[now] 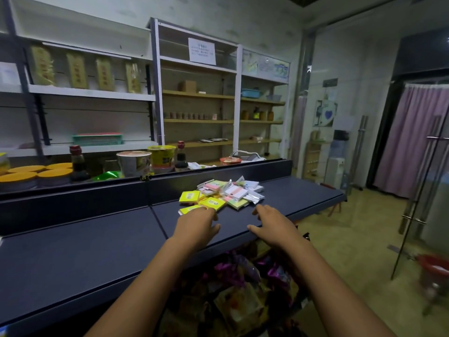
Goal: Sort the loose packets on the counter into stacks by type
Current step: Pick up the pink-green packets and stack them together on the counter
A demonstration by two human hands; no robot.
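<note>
The loose packets (220, 194) lie in one mixed heap on the dark table (97, 251), toward its back: yellow ones on the left of the heap, pink-and-green and white ones to the right, overlapping. Nothing is stacked yet, so the sorting seems only about to begin. The left hand (198, 223) reaches in with fingers relaxed and spread, its tips at the nearest yellow packet (188, 209). The right hand (272, 223) hovers just beside the heap, fingers spread, holding nothing. The next move likely calls for pinching one packet free and laying it apart on bare table.
</note>
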